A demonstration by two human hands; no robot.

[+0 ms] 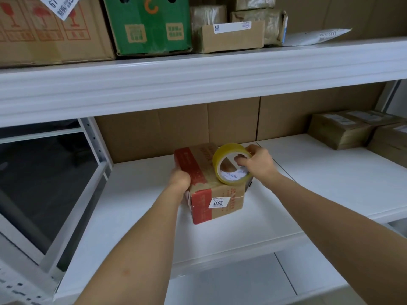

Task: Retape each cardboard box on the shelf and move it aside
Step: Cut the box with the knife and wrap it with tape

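Box (211,186) gripped left hand (179,178), right hand (257,161) holding tape (229,164).

"3011" printed on a white sticker (218,202) on the front of the red-and-brown cardboard box (217,206); "67-" on a tilted white label (60,5) on the upper shelf's big carton (50,31).

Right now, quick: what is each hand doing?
Left hand: grips the left side of the cardboard box.
Right hand: holds the yellow tape roll on top of the box, fingers hooked through its core.
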